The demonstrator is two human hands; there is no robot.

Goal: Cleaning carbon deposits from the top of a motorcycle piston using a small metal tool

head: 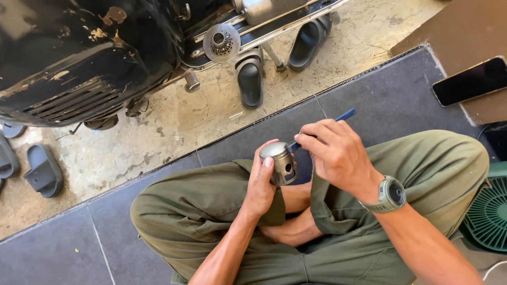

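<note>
I sit cross-legged in olive trousers on dark grey floor tiles. My left hand (261, 182) grips a small metal piston (280, 162), a grey cylinder with a round hole in its side, held above my lap. My right hand (335, 153) holds a thin blue tool (343, 116), like a pen or small blade, with its lower end against the piston's top edge. A grey watch (391, 194) sits on my right wrist.
A black scooter body (79, 53) with rust spots stands on the concrete at the upper left. Dark slippers (251, 76) lie beside it, more at the far left (42, 169). A phone (472, 80) rests on a brown board at right. A green fan grille (488, 214) is by my right knee.
</note>
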